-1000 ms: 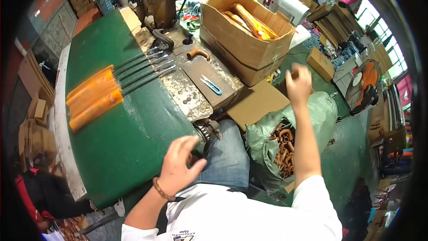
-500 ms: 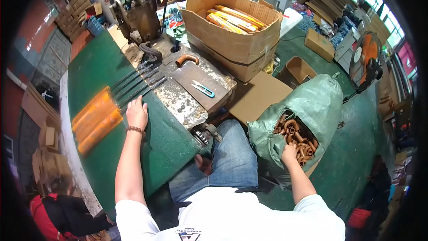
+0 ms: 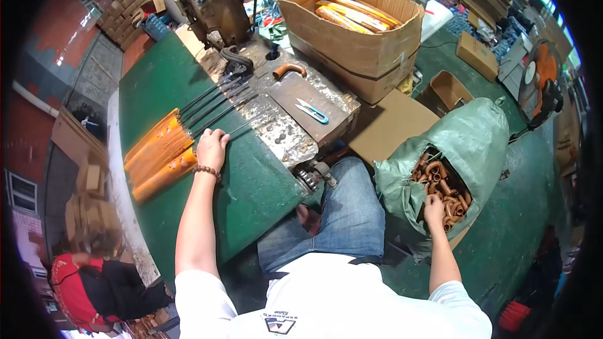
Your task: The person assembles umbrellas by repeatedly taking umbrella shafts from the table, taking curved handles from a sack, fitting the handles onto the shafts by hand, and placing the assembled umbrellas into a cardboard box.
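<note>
Several orange folded umbrellas [image 3: 160, 150] lie side by side on the green tabletop, their thin dark metal shafts pointing toward the machine. My left hand [image 3: 212, 149], with a beaded bracelet at the wrist, is closed with its fingertips pinching the nearest umbrella shaft [image 3: 244, 126]. At my right, a green woven sack [image 3: 468, 135] has a torn opening full of brown curved umbrella handles [image 3: 447, 182]. Into that opening reaches my right hand [image 3: 433, 211], its fingers curled among the handles; what they hold is hidden.
A metal machine [image 3: 217, 16] stands at the back of the worktable. On its worn bed rest a loose curved handle [image 3: 289, 71] and blue thread snips [image 3: 313, 112]. Behind is a large carton [image 3: 352, 56] with more orange umbrellas. A floor fan [image 3: 541, 81] stands at right.
The view has swung left, so the scene sits further right. My left fingers, stretched beside the shafts before, have drawn together on one shaft. My right hand stays in the sack opening.
</note>
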